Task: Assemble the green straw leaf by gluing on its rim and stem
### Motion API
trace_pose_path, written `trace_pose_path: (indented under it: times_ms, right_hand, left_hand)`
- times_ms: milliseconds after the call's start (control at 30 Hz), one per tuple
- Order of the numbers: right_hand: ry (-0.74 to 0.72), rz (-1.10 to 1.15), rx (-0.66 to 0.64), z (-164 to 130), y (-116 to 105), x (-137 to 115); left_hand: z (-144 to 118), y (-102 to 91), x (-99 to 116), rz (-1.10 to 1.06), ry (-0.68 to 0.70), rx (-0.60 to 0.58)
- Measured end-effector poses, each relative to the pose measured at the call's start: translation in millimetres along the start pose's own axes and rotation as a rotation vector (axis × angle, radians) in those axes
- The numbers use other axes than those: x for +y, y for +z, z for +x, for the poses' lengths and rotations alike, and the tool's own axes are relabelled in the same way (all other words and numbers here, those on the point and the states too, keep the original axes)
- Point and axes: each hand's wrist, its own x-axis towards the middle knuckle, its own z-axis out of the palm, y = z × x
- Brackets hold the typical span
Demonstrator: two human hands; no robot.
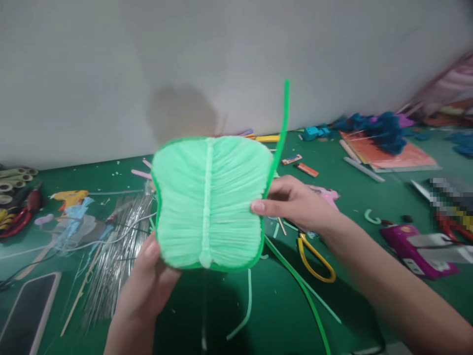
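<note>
Holding item: one pale green fuzzy leaf panel (210,202), ribbed at the centre and edged in a dark green pipe cleaner (281,128) whose free end rises upright at the right, raised above the green table (354,207). Left hand (148,281) pinches the lower left edge, thumb on the face; right hand (295,202) grips the right edge, thumb on the front. Nearby on the table: yellow-handled scissors (314,256), bundle of thin wires (114,246), phone (29,310), yellow glue gun (70,197), purple glue gun (417,246).
</note>
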Motion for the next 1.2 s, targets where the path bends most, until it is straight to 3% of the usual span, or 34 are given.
trace_pose_path:
  times_ms: [67,133,200,267,333,400,500,733,1200]
  right_hand:
    - [0.003,0.001,-0.054,9,-7,-3]
    - [-0.021,0.063,0.007,12,-7,-2]
    - [-0.114,0.085,0.227,4,3,3]
    - [-0.301,-0.071,0.563,-13,22,10]
    - [-0.480,-0.278,0.699,-32,46,15]
    - [-0.618,-0.519,0.612,-47,66,15]
    - [-0.692,-0.637,0.526,-56,82,12]
    - [-0.725,-0.766,0.498,-58,78,17]
    - [-0.728,-0.747,0.543,-60,78,19]
  left_hand:
    - [2,14.4,2,-0.020,-0.113,0.025]
    - [2,27.4,4,-0.071,-0.180,0.072]
    - [1,35.8,4,-0.121,-0.149,0.129]
    - [-1,39.9,2,-0.136,-0.103,0.176]
    - [-3,41.6,-2,-0.134,-0.086,0.181]
    - [-6,42.9,-6,-0.139,-0.085,0.133]
    - [-11,45.1,-9,-0.133,-0.110,0.039]
    - [-18,45.2,-12,-0.087,-0.133,-0.026]
    - [-17,52.9,-7,-0.136,-0.141,0.143]
